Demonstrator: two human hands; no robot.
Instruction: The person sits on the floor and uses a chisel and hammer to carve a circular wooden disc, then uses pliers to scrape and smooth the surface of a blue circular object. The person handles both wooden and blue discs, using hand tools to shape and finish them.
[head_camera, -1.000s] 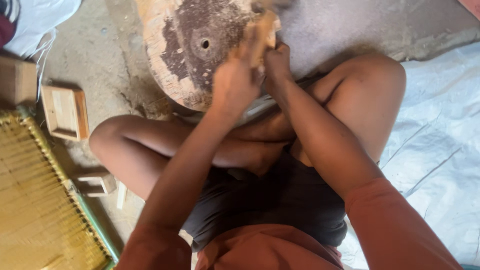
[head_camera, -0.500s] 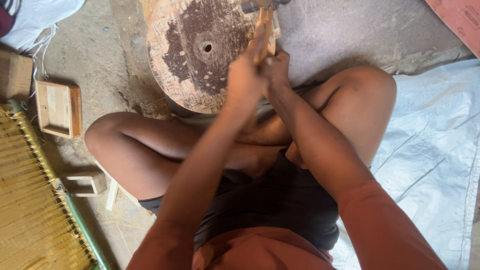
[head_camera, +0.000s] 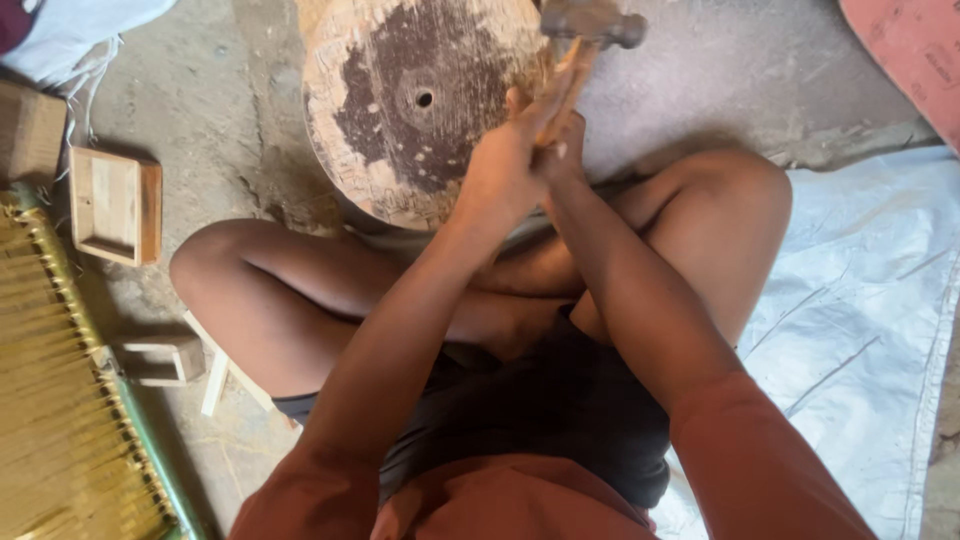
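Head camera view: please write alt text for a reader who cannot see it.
A seated, cross-legged person grips a hammer by its wooden handle with the left hand and right hand together, its metal head raised above a round wooden block with a centre hole. A small wooden tray and a woven mat lie to the left.

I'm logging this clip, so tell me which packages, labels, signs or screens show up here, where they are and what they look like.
Reddish-pink sheet: top right corner on the floor, flat, with faint dark printed marks too small to make out.
White woven plastic sheet: spread on the floor at right, no print visible.
No signs, screens or boxed packages in view.
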